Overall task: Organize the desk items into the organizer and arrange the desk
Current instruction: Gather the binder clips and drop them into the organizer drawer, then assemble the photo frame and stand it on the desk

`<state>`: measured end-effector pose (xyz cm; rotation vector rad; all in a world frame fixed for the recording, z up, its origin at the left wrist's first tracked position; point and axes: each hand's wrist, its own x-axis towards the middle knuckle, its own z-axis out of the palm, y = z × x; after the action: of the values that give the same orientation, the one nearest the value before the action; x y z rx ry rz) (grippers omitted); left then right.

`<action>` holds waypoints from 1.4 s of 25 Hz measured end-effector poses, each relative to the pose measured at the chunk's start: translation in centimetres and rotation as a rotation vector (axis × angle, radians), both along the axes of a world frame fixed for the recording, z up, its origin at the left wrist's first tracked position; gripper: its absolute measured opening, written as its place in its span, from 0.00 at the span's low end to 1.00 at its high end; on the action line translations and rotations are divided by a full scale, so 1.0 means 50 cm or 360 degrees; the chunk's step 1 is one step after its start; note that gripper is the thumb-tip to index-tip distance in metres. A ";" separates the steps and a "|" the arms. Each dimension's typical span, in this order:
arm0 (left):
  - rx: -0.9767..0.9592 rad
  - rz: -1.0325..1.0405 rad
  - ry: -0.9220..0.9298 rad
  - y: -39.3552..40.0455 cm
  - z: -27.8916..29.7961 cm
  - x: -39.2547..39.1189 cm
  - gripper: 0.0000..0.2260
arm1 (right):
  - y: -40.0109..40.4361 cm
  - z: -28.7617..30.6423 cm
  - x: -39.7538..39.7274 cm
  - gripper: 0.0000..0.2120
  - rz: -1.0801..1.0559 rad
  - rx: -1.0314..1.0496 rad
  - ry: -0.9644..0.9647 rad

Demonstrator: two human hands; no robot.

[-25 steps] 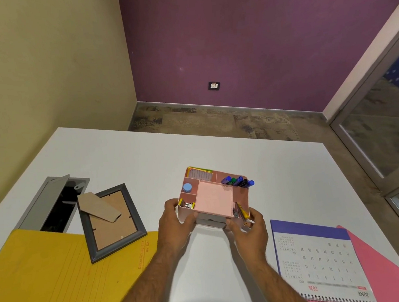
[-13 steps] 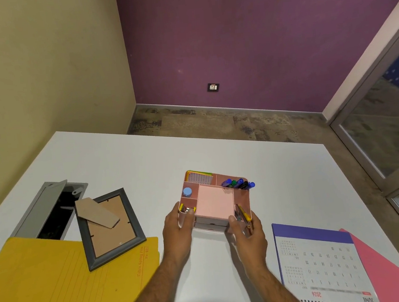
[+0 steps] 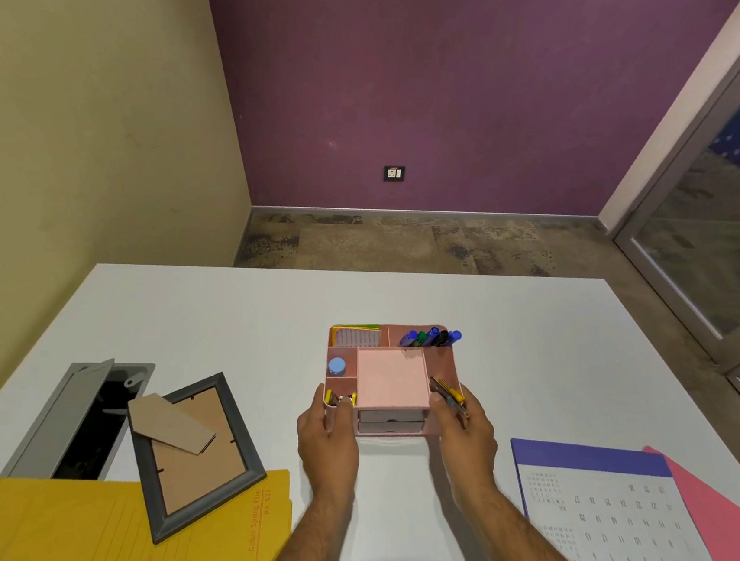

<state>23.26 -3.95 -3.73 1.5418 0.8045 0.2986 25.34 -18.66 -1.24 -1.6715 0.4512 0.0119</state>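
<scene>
Organizer (image 3: pixel 391 380), pink and compartmented, is clasped at its near corners by the left hand (image 3: pixel 329 438) and right hand (image 3: pixel 464 429), each grip closed around a side wall, and it rests on the white table (image 3: pixel 236 320).

Between the grips, markers (image 3: pixel 430 337), a blue cap (image 3: pixel 336 366) and a pink pad (image 3: pixel 391 377) are already stowed, so sorting looks largely done.

Left of the grips, a grey picture frame (image 3: pixel 195 455) lies face down across a yellow folder (image 3: pixel 92 556); to the right, a calendar (image 3: pixel 607 510) and pink folder (image 3: pixel 734 512) remain to be arranged.

Beyond the table, worn flooring, a purple wall and a glazed door are seen.
</scene>
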 end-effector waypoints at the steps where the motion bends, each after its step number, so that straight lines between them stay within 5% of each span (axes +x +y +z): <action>1: -0.0003 0.0012 -0.0009 0.005 0.003 0.015 0.14 | 0.005 0.004 0.017 0.15 0.0009 0.0007 -0.0008; 21: 0.0201 -0.0119 -0.0117 0.111 -0.030 0.317 0.11 | 0.076 -0.034 0.328 0.08 0.0028 -0.0021 -0.0005; 30: 0.0227 -0.0259 -0.0176 0.121 -0.016 0.316 0.15 | 0.072 -0.039 0.344 0.21 0.0165 -0.0117 0.0011; 35: 0.0362 -0.0313 -0.0003 0.134 -0.011 0.283 0.28 | 0.080 -0.040 0.288 0.34 0.0143 -0.0128 0.0201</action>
<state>37.39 2.73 -4.26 1.8195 0.6268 0.2528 39.75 -14.68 -3.26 -1.7753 0.4766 0.1683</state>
